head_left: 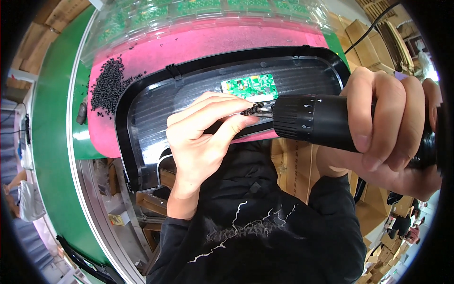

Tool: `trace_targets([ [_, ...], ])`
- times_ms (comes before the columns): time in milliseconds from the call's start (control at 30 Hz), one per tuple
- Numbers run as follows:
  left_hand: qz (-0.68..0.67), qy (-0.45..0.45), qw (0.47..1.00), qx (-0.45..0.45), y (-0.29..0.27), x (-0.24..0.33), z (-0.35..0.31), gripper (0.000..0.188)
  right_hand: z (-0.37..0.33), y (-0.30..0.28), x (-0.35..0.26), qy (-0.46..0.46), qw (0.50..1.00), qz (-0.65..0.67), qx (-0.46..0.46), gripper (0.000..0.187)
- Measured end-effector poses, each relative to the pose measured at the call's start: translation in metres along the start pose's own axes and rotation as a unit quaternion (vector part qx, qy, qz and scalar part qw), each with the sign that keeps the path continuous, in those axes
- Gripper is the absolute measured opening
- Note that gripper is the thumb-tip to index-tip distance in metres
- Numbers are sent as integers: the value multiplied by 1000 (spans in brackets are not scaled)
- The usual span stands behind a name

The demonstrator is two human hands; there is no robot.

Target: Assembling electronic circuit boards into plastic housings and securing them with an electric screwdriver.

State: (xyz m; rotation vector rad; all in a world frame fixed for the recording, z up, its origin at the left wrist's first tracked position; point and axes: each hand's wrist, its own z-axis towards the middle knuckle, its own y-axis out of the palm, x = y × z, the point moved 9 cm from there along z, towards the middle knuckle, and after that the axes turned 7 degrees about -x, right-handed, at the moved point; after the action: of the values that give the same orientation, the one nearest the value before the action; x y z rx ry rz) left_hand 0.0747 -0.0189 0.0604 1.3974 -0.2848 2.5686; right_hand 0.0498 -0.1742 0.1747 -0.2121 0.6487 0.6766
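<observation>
My right hand (390, 118) is wrapped round a black electric screwdriver (312, 118), held level with its tip toward the left. Between the fingertips of my left hand (205, 128) is a small bunch of black screws (249, 110), right at the screwdriver's bit (266, 111). Whether a screw sits on the bit is too small to tell. Beneath both hands lies a large black plastic housing (156, 102) with rounded corners and a raised rim. A green circuit board (250, 86) rests inside it, just beyond my left fingertips.
A heap of black screws (111, 85) lies on the pink mat (203, 40) at the left. Clear plastic trays of green boards (194, 9) stand along the far side. The green table (52, 118) extends left; cardboard boxes (369, 45) are stacked at the right.
</observation>
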Motion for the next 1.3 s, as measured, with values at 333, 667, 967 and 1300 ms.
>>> trace_targets([
  [333, 150, 119, 981, -4, 7, 20, 3, 21, -5, -4, -4, -11, 1000, -6, 13, 52],
  [667, 183, 141, 973, -14, 12, 21, 1, 24, -2, -22, 0, -24, 999, -17, 30, 53],
  [967, 165, 167, 972, -2, 13, 24, -2, 26, -5, -19, 0, -38, 998, -25, 44, 53],
  [1300, 271, 31, 961, -31, 2, -3, 5, 14, -17, -32, -12, -47, 996, -39, 60, 54],
])
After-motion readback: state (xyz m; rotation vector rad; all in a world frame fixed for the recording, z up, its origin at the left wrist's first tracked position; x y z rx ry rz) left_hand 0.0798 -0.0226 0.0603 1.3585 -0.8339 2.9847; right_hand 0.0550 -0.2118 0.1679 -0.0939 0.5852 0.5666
